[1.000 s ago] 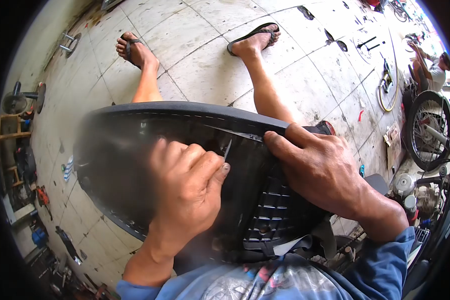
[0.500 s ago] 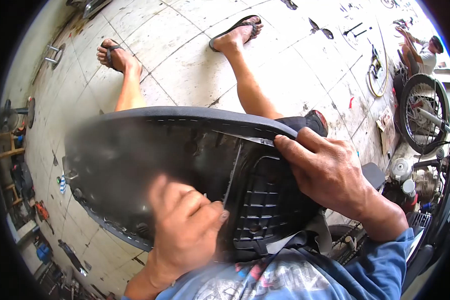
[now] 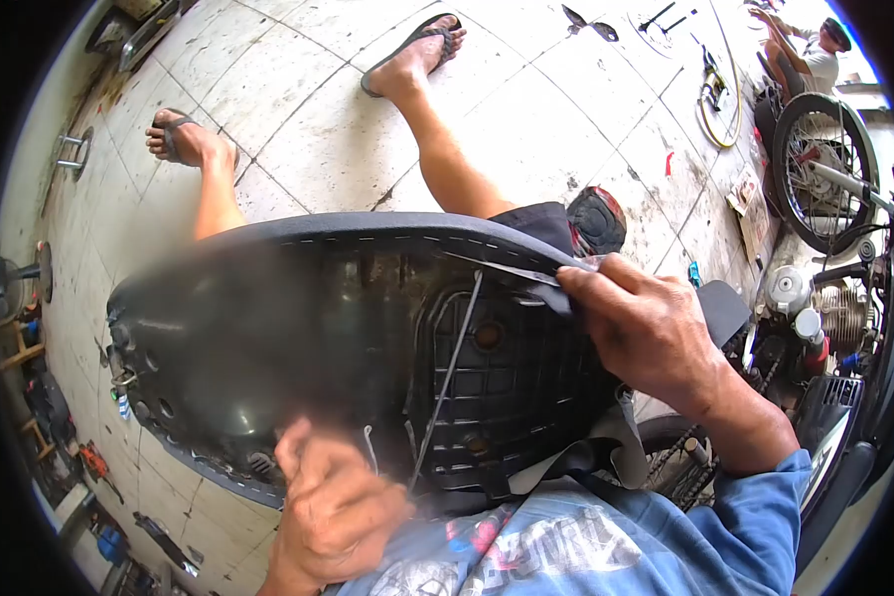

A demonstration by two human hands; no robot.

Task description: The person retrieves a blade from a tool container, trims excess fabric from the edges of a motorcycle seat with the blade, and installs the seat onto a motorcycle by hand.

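Observation:
An upturned motorcycle seat [image 3: 517, 387] lies across my lap, its black ribbed underside facing up. Along the far rim, a line of pale staples or stitches runs beside the black seat cover [image 3: 368, 228]. My right hand [image 3: 651, 333] pinches the loose cover edge at the seat's right side, thumb and fingers closed. A thin pale cord or rod [image 3: 454, 363] slants over the underside. My left hand [image 3: 338, 512] is curled closed over the near side, partly smeared; what it holds is hidden. Beside it a small hooked pale piece [image 3: 371, 447] shows. A blurred patch covers the middle of the seat.
A motorcycle engine [image 3: 834, 298] and a spoked wheel [image 3: 824, 174] stand at right. Another person [image 3: 815, 55] sits at upper right. Parts and tools lie on the tiled floor [image 3: 308, 99], including an orange tool [image 3: 94, 460] at left.
My left hand has moved down and slightly left, toward me. The view has shifted, and more of the thin cord or rod shows. My right hand stays on the cover edge.

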